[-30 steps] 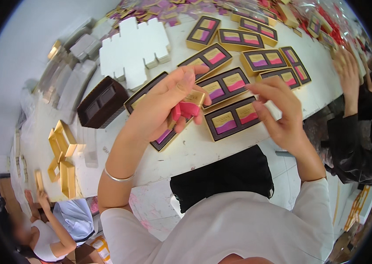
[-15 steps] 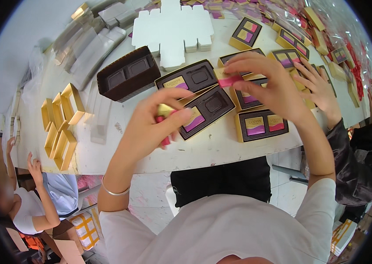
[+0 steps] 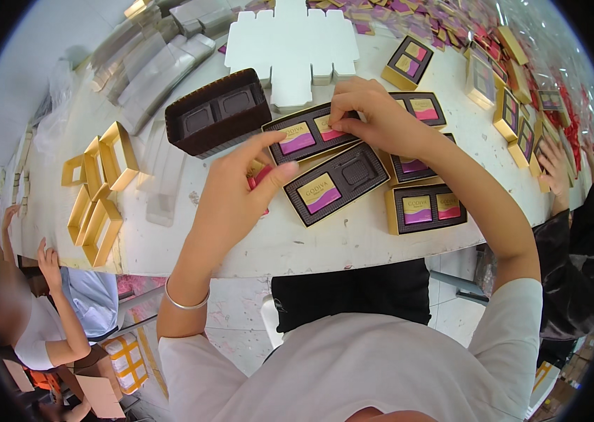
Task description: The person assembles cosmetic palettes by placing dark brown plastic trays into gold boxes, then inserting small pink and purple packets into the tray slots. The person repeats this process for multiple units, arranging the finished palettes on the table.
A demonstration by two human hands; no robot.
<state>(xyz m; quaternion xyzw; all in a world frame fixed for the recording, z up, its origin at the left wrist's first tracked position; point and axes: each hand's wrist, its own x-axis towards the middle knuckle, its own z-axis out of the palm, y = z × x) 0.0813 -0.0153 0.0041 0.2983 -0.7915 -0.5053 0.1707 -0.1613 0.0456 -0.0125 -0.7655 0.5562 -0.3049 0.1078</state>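
**Pink square going into the upper box's right slot**

Step in hand, as I read it: seating the pink-and-gold square (image 3: 324,132) in the right recess of the upper box (image 3: 304,117), beside its purple-and-gold square (image 3: 297,139). My right hand (image 3: 376,116) has thumb and fingertips closed on it; can't tell if it's fully down. My left hand (image 3: 223,193) grasps spare pink pieces (image 3: 260,180), mostly hidden by the fingers, count unclear; its index fingertip is at the box's left end.

Next move, my judgement: press flat, let go, then take a pink piece from the left hand for the lower box (image 3: 358,188). That one sits just nearer me, purple square in, right recess bare.

Further out: a filled two-piece box (image 3: 423,200) to the right, a deep brown tray (image 3: 218,116) behind my left hand, white flat cartons (image 3: 293,46) beyond, gold frames (image 3: 120,158) off left. A co-worker's hand (image 3: 554,165) is far right.

Versus half a second ago: the pink square was in the air and that recess was vacant; now it's in. Lower box's recess unchanged. Co-worker's hand is farther from my boxes.
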